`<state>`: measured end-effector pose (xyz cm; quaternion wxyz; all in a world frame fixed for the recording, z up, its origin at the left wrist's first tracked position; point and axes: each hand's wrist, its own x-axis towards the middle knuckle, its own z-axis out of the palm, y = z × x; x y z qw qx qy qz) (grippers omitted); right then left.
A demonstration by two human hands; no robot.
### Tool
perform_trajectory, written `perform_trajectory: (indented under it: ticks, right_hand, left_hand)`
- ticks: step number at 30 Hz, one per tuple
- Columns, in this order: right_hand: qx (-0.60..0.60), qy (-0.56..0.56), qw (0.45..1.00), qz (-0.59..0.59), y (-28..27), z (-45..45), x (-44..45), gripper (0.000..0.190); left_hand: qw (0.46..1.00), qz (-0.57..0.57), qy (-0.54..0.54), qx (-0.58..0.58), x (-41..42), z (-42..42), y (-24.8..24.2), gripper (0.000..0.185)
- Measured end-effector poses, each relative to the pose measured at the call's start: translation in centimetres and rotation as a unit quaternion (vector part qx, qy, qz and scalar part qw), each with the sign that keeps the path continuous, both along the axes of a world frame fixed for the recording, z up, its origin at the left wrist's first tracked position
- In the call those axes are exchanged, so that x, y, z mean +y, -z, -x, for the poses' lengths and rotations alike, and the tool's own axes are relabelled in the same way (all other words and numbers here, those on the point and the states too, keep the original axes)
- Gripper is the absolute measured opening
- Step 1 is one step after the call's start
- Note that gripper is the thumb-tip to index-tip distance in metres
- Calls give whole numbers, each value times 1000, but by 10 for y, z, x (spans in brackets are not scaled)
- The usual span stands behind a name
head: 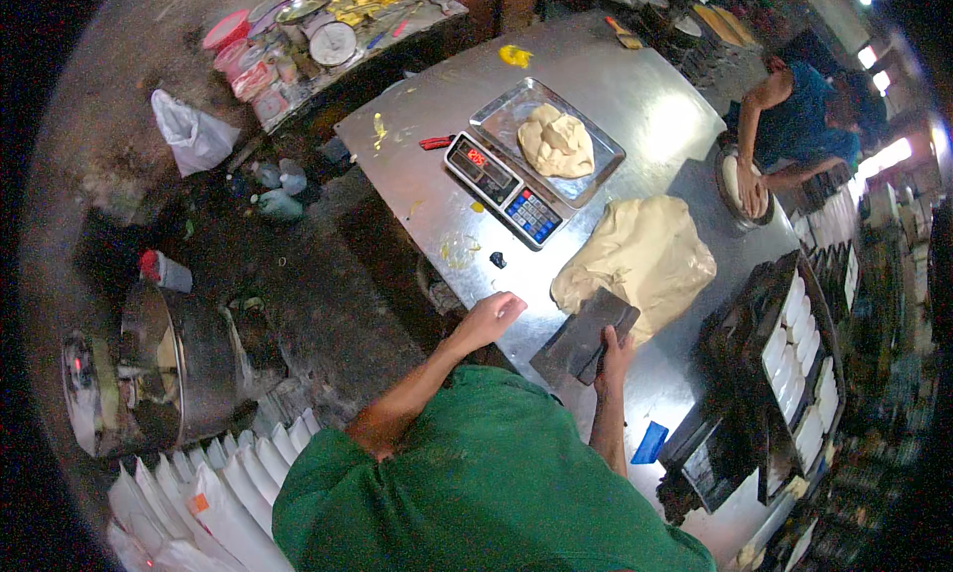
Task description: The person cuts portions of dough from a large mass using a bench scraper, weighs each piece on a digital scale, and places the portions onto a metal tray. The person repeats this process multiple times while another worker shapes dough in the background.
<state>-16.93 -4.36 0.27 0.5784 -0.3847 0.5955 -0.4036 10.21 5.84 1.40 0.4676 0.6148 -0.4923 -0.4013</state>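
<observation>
My right hand [616, 352] holds a dark, flat dough scraper [577, 341] by its edge, at the near side of a large mass of pale dough [644, 256]. The scraper's upper edge meets or overlaps the dough; the exact contact is hard to tell. My left hand [500, 313] hangs at the table's near edge, its fingers curled, with nothing seen in it. Beyond stands a digital scale [502, 187] with a lit red display. Its square metal pan [491, 114] carries a smaller lump of dough [557, 142].
Red-handled tool [435, 143] and small dark object [498, 259] lie on the metal table [417, 192]. A co-worker's hands [753, 192] press dough in a round pan at the right. Dark trays [774, 416] with white pieces stand nearer, beside a blue piece [650, 442]. A brush [624, 35] lies at the far edge.
</observation>
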Motion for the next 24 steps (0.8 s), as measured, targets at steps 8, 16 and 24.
perform_trajectory:
  ticks: [8, 16, 24]
  right_hand:
    - [0, 151, 987, 52, -13, -2, -13, 36]
    - [159, 253, 947, 118, -15, -9, -77, 42]
    - [252, -124, 942, 185, -73, -153, -127, 25]
  left_hand:
    - [991, -103, 51, 74, -82, -34, -37, 41]
    - [985, -63, 157, 46, -144, -66, -46, 36]
    - [959, 154, -56, -232, -238, -153, -36, 18]
